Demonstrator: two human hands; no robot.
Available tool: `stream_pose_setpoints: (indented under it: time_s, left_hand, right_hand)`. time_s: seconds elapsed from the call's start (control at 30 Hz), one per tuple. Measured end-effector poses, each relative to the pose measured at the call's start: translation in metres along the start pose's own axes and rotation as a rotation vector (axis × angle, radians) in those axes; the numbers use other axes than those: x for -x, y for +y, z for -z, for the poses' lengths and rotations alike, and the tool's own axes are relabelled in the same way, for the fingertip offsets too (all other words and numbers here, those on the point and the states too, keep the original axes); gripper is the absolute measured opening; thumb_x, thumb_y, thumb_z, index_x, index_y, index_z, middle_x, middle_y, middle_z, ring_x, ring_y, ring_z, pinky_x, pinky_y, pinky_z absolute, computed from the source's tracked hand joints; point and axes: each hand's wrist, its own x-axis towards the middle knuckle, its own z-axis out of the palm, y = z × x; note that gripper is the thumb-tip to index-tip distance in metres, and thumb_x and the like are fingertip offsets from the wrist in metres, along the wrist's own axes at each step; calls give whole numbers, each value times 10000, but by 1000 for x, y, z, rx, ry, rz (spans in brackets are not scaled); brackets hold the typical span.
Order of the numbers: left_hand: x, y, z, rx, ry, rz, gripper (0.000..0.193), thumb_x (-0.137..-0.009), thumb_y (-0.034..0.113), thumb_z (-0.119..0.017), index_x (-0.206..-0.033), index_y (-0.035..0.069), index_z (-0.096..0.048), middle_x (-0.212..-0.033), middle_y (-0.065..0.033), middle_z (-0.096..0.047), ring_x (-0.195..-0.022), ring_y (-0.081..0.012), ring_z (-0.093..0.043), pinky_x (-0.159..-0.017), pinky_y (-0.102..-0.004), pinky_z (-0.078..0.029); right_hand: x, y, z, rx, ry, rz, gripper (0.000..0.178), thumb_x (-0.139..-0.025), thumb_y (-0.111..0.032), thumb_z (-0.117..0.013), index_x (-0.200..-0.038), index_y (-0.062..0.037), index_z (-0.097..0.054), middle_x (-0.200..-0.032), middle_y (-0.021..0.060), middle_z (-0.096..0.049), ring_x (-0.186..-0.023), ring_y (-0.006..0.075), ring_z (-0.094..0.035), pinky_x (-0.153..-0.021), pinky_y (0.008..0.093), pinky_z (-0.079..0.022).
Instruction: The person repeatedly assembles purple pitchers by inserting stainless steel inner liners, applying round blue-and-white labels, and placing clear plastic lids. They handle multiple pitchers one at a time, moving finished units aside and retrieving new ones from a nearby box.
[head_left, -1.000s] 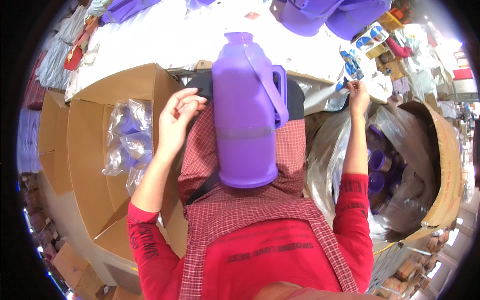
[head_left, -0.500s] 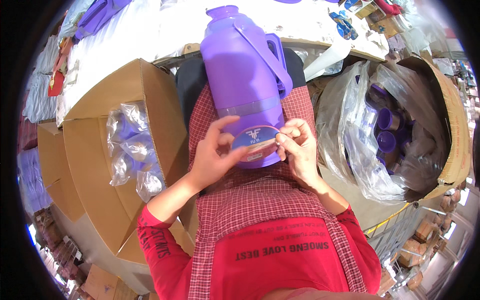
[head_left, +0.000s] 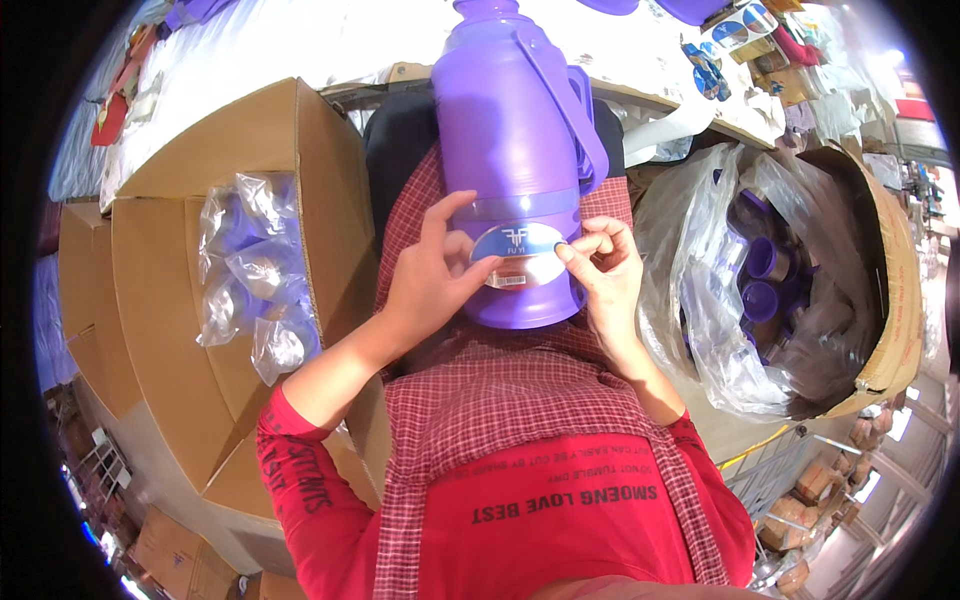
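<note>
A purple thermos flask [head_left: 505, 130] with a carrying handle leans across my lap, its base toward me and its neck over the table edge. On its lower body, below a lighter band, lies an oval blue-and-silver label sticker [head_left: 515, 268]. My left hand [head_left: 425, 270] is closed at the label's left end, thumb on its edge and forefinger reaching up beside the flask. Between thumb and fingertips, my right hand [head_left: 612, 275] pinches the label's right end. Whether the label's middle is stuck down I cannot tell.
An open cardboard box [head_left: 165, 270] on the left holds plastic-wrapped purple flasks [head_left: 265, 265]. On the right, a plastic-lined carton [head_left: 900, 300] contains several purple cylindrical parts [head_left: 762, 258]. Beyond my knees stands a white-covered table [head_left: 390, 35], with a label sheet [head_left: 740, 28] at its right.
The label now faces up flatter against the flask, and its silver lower half shows. Both hands still hold its ends. The view has shifted slightly, so the flask appears higher and further right.
</note>
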Motion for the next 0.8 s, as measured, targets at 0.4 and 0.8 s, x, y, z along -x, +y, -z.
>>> stream_pose_setpoints:
  time_s: [0.4,0.8]
  left_hand:
    - [1,-11,8,-116,-13,158,750,-812,158,-745,-1418,44,-317,-632,-46,-590,-536,-123,-538,-565,-259,-432]
    - [-294,15,55,-193,67,209,786,-840,620,-591,-1318,-3,-545,-1229,-167,-618,-1175,-220,-555,-983,-310,-416]
  right_hand:
    - [-10,-6,7,485,35,133,462,-769,-22,-790,-1154,-25,-534,-859,-15,-588,-650,39,-464,-607,185,-397]
    - [-33,-39,172,1188,20,283,590,-889,-337,-643,-1382,-51,-489,-1438,152,-472,-1353,322,-405,-1142,461,-266]
